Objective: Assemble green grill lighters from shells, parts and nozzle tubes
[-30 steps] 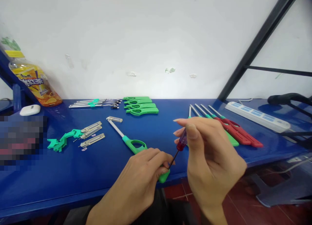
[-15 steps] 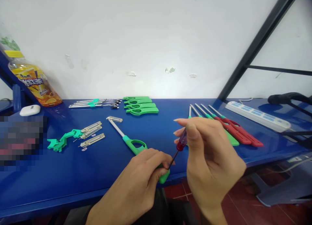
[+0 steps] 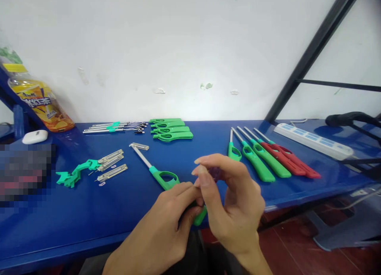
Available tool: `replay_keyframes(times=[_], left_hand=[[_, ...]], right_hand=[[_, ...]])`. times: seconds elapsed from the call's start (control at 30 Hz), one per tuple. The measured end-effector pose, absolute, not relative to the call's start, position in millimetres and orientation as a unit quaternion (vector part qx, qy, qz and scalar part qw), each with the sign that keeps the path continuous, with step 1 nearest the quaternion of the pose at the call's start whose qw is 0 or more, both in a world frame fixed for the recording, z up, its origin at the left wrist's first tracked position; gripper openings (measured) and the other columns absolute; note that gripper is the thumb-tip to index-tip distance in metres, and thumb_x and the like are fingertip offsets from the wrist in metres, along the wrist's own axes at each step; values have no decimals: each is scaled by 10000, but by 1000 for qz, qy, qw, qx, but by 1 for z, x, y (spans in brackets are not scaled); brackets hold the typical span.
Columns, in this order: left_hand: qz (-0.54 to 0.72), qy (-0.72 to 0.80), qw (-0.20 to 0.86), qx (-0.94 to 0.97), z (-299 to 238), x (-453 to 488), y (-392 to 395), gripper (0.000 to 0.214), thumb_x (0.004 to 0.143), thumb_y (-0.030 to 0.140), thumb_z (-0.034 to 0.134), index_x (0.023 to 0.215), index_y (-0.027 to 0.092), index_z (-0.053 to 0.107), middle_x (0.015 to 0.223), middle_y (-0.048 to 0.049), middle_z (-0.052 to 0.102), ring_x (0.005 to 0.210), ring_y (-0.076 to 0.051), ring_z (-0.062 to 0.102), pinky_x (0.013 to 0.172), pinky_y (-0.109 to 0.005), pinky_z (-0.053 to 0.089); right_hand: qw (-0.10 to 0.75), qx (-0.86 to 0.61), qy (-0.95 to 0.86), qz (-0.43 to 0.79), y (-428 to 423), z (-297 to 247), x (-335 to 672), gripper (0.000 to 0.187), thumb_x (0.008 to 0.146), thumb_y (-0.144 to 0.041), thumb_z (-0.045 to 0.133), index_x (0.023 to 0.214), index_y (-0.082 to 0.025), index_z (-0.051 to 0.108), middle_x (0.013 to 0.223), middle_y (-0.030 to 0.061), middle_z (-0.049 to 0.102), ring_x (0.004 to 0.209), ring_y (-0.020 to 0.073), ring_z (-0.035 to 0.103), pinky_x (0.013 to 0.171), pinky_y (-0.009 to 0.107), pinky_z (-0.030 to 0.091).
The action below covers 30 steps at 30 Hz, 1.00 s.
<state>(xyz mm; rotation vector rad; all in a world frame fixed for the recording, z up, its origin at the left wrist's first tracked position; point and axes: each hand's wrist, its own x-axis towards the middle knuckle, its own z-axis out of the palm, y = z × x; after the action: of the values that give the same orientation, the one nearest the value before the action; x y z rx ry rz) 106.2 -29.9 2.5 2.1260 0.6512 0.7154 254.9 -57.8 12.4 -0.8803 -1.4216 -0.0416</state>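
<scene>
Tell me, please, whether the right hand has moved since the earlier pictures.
Yes: the right hand has moved left, away from the white power strip.

On the label of the yellow-capped bottle, near the far left corner of the surface, we read 冰红茶 (the smaller print around it is too blurred for us).

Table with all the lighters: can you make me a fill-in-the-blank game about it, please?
The bottle has a cap coloured ____.
The left hand holds a lighter whose handle is coloured ____.
On the right side of the table, the number of red lighters is ____.
Missing words: yellow; green; two.
</scene>
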Motion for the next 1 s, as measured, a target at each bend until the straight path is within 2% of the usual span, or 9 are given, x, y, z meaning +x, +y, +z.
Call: replay_keyframes(times=[0.13, 0.23, 0.37, 0.5, 0.6, 0.7, 0.77, 0.87, 1.0], left_hand=[[283, 250, 381, 844, 2, 104, -32, 315, 1091, 127, 462, 1228, 287, 696, 1261, -34, 742, 1102, -188, 719, 955, -302, 592], [289, 247, 335, 862, 1, 98, -32, 330, 1077, 130, 503, 1283, 306, 692, 1297, -34, 736, 1136, -188, 716, 987, -309, 596], [310, 246, 220, 891, 1, 86, -28, 383, 1045, 139, 565, 1368, 321, 664, 1381, -54, 704, 1295, -236, 654, 1173, -433, 509], [286, 242, 164, 913, -4, 73, -18, 599, 971, 13, 461, 1420, 364, 646, 1424, -14, 705, 1418, -252, 593, 1294, -550, 350], [251, 246, 133, 927, -14, 70, -9, 815, 838, -70, 397, 1484, 385, 596, 1517, -7, 657, 1493, -286, 531, 1295, -660, 276], [230, 254, 95, 935, -19, 73, -1, 794, 822, -88, 379, 1455, 327, 619, 1494, -65, 674, 1505, -333, 513, 1251, -740, 280], [208, 253, 89, 941, -15, 76, 3, 703, 843, -93, 378, 1364, 280, 666, 1403, -87, 721, 1460, -328, 553, 1246, -740, 284], [175, 236, 95, 951, -6, 80, 5, 579, 890, -83, 416, 1229, 288, 703, 1282, -53, 745, 1315, -273, 638, 1251, -666, 322], [165, 241, 92, 952, 2, 81, 3, 567, 943, -78, 424, 1268, 312, 675, 1276, -31, 697, 1317, -247, 591, 1232, -570, 360]], right_hand=[[676, -360, -643, -23, -56, 8, 255, 289, 948, -52, 646, 1152, -254, 679, 825, -40, 728, 669, 144, 710, 564, 279, 586], [680, -342, -648, -31, -55, 6, 255, 324, 929, -32, 647, 1163, -256, 666, 845, -39, 761, 643, 140, 707, 524, 267, 562], [681, -318, -660, -6, -55, 5, 256, 395, 935, 3, 634, 1244, -242, 663, 1001, -14, 805, 707, 126, 744, 628, 269, 615], [688, -304, -659, 19, -55, 4, 256, 399, 928, 9, 644, 1242, -237, 665, 1021, -10, 803, 735, 128, 757, 635, 254, 625], [691, -304, -655, 11, -57, 4, 255, 401, 924, 5, 619, 1232, -248, 662, 977, -15, 804, 646, 123, 725, 545, 240, 593], [690, -304, -657, -2, -58, 3, 252, 408, 909, 16, 598, 1217, -244, 660, 944, -15, 810, 618, 120, 721, 510, 226, 572], [683, -307, -662, -12, -58, 3, 251, 415, 896, 34, 590, 1211, -228, 656, 908, -15, 800, 657, 128, 740, 522, 223, 571], [674, -316, -667, -17, -57, -1, 250, 388, 915, 23, 590, 1212, -221, 647, 886, -12, 777, 672, 133, 740, 538, 231, 574], [666, -336, -666, -7, -56, -7, 253, 335, 962, -23, 594, 1209, -244, 646, 894, -17, 758, 659, 125, 718, 564, 245, 574]])
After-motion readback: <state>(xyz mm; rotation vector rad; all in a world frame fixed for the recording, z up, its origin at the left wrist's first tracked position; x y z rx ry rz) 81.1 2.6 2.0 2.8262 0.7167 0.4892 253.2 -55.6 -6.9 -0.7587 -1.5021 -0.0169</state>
